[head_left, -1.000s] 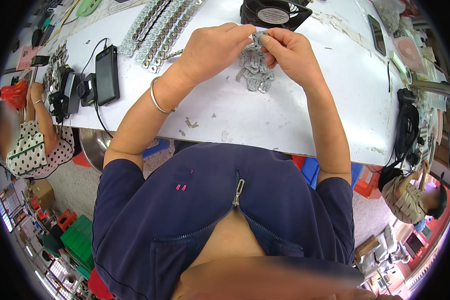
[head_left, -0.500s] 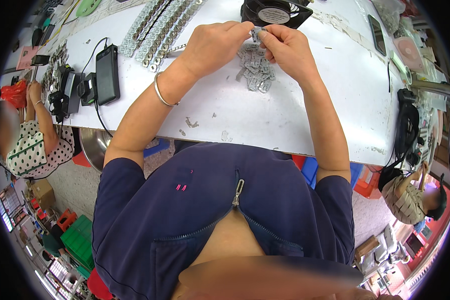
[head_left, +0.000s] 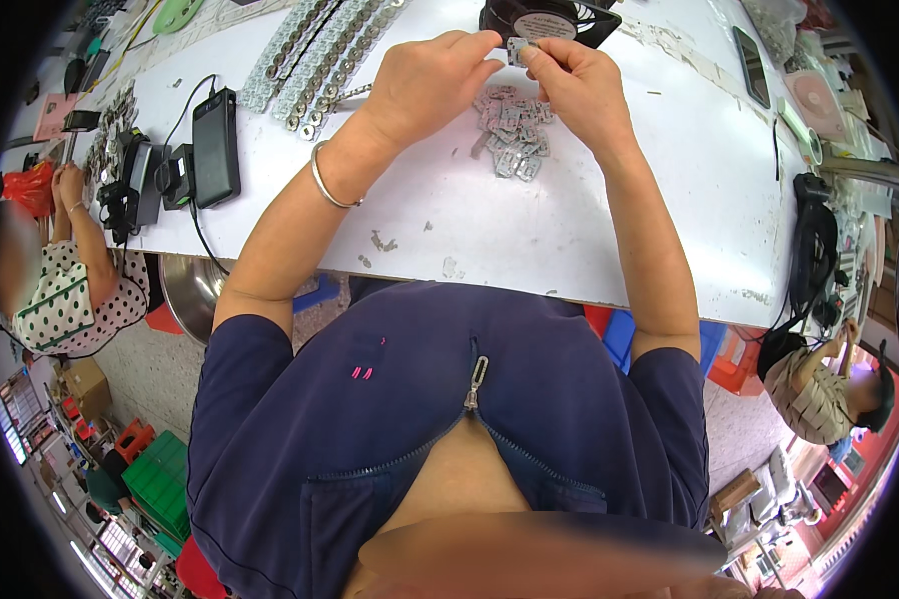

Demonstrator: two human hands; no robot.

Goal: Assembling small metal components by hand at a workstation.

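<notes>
A small flat grey metal-looking piece (head_left: 515, 51) with tiny holes is pinched between the thumb and fingers of my right hand (head_left: 581, 92). Just left of it, my left hand (head_left: 430, 88) has its thumb and forefinger apart, close to the piece's edge, with nothing visible between them. Its other fingers are curled and partly hidden. Beneath and between both hands lies a loose pile of similar small grey pieces (head_left: 514, 128) on the white table (head_left: 529, 235). Long strips carrying rows of round metal parts (head_left: 320, 70) lie beyond my left forearm.
A black fan (head_left: 549, 18) stands just beyond my hands. On the left lie a black device with a cable (head_left: 216, 145) and black adapters (head_left: 177, 178). A phone (head_left: 752, 68) and a black bag (head_left: 812, 245) are on the right. Other people sit at both sides.
My left thumb and forefinger have parted and drawn off the small piece. My right hand still holds it, slightly higher, with more of its face showing.
</notes>
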